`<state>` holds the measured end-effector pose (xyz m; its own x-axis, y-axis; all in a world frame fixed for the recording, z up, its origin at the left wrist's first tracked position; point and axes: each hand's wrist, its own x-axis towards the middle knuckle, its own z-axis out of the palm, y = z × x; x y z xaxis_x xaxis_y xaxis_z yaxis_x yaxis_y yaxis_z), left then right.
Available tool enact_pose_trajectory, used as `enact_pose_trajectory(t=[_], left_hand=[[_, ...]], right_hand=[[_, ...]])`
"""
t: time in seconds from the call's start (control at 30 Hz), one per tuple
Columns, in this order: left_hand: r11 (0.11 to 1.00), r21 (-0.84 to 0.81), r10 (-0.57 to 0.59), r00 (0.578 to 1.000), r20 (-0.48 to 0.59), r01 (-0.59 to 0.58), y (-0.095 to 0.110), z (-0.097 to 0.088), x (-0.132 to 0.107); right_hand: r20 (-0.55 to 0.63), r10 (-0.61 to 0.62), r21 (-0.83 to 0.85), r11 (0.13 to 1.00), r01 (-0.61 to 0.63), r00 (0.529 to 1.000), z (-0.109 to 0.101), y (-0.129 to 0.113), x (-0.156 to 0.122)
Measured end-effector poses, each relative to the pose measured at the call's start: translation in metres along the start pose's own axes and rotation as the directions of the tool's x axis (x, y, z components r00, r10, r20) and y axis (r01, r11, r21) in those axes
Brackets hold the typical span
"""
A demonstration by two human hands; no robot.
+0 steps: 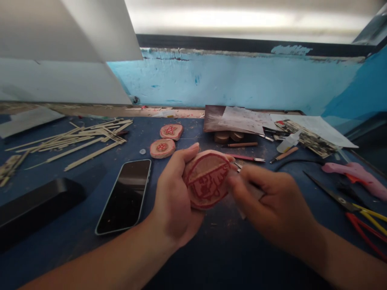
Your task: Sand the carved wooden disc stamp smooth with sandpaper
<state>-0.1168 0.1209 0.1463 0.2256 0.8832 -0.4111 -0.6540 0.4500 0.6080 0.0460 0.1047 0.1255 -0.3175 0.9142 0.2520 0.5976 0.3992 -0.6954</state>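
Note:
My left hand (178, 197) is wrapped around a round wood slice (207, 181), its face tilted up towards me. The slice has a red ring near its rim, a straight band across the middle and red carved-looking lines below it. At its right edge, my right hand (272, 201) is closed in a pinch, thumb and forefinger close against the rim. A blurred pale, thin piece shows under those fingers; I cannot make out what it is. Beyond the left hand lie two smaller wood slices, a star slice (171, 131) and a flower slice (162, 148), both with red designs.
A phone (125, 197) and a black bar-shaped object (42, 209) lie left, before scattered thin sticks (87, 139). Scissors (347, 205) and a pink glue gun (356, 175) lie right. Behind are a red-handled blade tool (248, 158), a small bottle (288, 141) and papers (244, 119).

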Motion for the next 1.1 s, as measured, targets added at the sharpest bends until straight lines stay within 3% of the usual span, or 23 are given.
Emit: enact_pose_trajectory(t=[0.17,0.27,0.37,0.47,0.6,0.7,0.8,0.93,1.03,1.1], left_hand=[[1.000,0.001,-0.012,1.000,-0.003,0.012,0.0009,0.0008,0.0005],[1.000,0.008,0.009,1.000,-0.016,-0.009,0.0022,0.0007,0.0009],[1.000,0.023,-0.017,0.999,-0.042,0.018,0.0020,0.0007,0.0003],[1.000,0.019,0.010,1.000,-0.015,-0.010,0.0011,0.0015,0.0003],[1.000,0.022,-0.019,0.999,-0.034,0.020,0.0018,0.0032,0.0003],[1.000,0.014,-0.012,0.999,-0.051,0.013,0.0034,0.0037,-0.0006],[0.999,0.022,-0.026,0.998,-0.061,0.027,0.0038,0.0026,-0.0014],[1.000,0.014,-0.009,1.000,-0.016,0.009,0.0024,0.0000,-0.0012],[0.999,-0.003,-0.034,0.999,-0.022,0.034,0.0019,-0.0004,-0.0004],[1.000,-0.006,-0.009,0.999,-0.043,0.009,0.0020,0.0004,0.0007]], right_hand=[[0.074,-0.008,0.046,0.999,0.004,0.997,0.0005,0.0006,-0.0009],[0.001,0.020,0.020,1.000,-0.020,1.000,0.0002,0.0003,-0.0018],[0.075,-0.006,0.038,0.999,0.003,0.997,0.0000,-0.0001,-0.0023],[0.008,0.029,0.034,0.999,-0.029,1.000,-0.0007,0.0004,-0.0016],[0.109,-0.012,0.069,0.998,0.004,0.994,-0.0022,0.0022,0.0005],[0.027,0.004,0.025,1.000,-0.005,1.000,-0.0039,0.0027,0.0017],[0.062,-0.039,0.029,0.999,0.037,0.997,-0.0048,0.0011,0.0015],[-0.009,-0.018,0.006,1.000,0.018,1.000,-0.0038,-0.0011,0.0000],[0.074,-0.034,0.028,0.999,0.032,0.997,-0.0027,-0.0013,-0.0012],[0.002,-0.015,-0.009,1.000,0.015,1.000,-0.0026,-0.0012,-0.0019]])
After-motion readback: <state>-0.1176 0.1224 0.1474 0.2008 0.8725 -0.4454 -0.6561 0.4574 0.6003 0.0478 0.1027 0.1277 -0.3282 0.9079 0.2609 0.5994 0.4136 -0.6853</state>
